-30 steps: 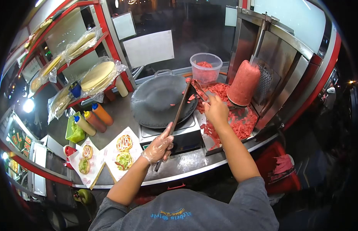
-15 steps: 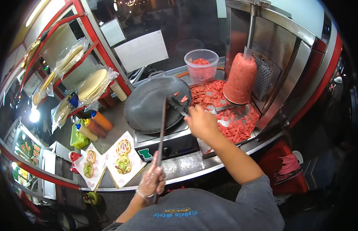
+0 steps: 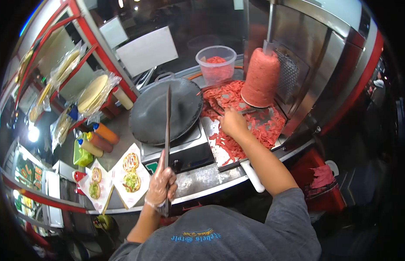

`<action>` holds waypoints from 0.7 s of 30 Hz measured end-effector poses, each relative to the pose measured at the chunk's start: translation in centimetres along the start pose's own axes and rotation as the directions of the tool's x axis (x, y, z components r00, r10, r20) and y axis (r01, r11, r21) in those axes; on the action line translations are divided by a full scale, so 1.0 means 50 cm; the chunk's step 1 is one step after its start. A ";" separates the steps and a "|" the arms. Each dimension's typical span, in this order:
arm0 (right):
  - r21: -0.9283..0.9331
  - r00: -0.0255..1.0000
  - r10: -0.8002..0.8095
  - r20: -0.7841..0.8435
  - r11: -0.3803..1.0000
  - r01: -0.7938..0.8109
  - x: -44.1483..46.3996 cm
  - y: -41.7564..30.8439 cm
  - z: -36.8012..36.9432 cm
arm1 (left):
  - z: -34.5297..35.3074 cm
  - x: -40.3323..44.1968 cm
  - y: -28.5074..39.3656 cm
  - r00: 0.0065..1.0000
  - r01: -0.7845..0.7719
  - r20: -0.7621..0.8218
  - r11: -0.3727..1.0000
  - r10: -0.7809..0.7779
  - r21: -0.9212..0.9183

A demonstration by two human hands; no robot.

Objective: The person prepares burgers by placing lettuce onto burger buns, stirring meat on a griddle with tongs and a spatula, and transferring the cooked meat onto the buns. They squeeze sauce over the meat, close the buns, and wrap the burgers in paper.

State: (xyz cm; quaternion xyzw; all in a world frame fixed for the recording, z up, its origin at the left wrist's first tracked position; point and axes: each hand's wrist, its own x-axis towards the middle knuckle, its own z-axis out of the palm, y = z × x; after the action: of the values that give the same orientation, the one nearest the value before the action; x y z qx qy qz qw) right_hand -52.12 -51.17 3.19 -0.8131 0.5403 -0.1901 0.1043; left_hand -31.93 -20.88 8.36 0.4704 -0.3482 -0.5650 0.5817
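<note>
Shaved red meat (image 3: 228, 145): loose strips spread over the flat silver metal tray (image 3: 213, 130), below the tall red meat cone (image 3: 260, 76) on its upright steel spit (image 3: 270, 21)
Right hand (image 3: 233, 124): bare, fingers curled closely around the dark metal tongs (image 3: 216, 105); their tips are at the meat on the tray's far left part, and whether they pinch any strips I cannot tell
Left hand (image 3: 161, 182): in a clear plastic glove, fingers wrapped around the long narrow dark tool (image 3: 168, 126), one finger laid along it; its far end stands out over the pan
Round black pan (image 3: 146, 115): on the silver-topped burner (image 3: 178, 154), just left of the tray
Clear plastic tub (image 3: 215, 76): behind the tray, with more red meat inside
Smooth white handle (image 3: 252, 176): juts past the tray's front edge, under the right forearm
Printed white papers (image 3: 139, 191): two, left of the burner, each bearing an opened bun, one half topped with pale green shreds, the other with red and white topping
Squeeze bottles (image 3: 98, 141): three with blue or yellow caps, beside the bright green container (image 3: 82, 157)
Pale flat rounds (image 3: 92, 93): stacked in clear bags on the red-framed shelves (image 3: 76, 65), far left
</note>
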 end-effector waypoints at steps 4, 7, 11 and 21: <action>0.379 0.988 0.026 -0.152 0.925 0.034 -0.075 0.007 -0.133 | 0.029 -0.021 -0.007 0.983 0.167 -0.081 0.985 -0.163 0.047; 0.505 0.947 0.011 -0.320 0.848 0.161 -0.155 0.060 -0.150 | 0.075 0.002 -0.005 0.979 0.203 -0.021 0.974 -0.202 0.101; 0.820 0.966 0.222 -0.133 0.572 -0.019 -0.280 0.078 -0.156 | 0.140 0.062 -0.020 0.974 0.162 0.135 0.975 -0.183 0.152; 0.629 0.963 0.012 -0.269 0.759 0.166 -0.280 0.092 -0.164 | 0.265 0.280 -0.134 0.953 0.086 0.277 0.987 -0.121 0.134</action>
State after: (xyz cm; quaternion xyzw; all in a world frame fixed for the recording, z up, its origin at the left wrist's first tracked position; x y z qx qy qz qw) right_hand -64.26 -39.86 6.15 -0.7171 0.4164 -0.4722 0.2991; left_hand -44.90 -36.15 4.46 0.4360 -0.4364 -0.6345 0.4657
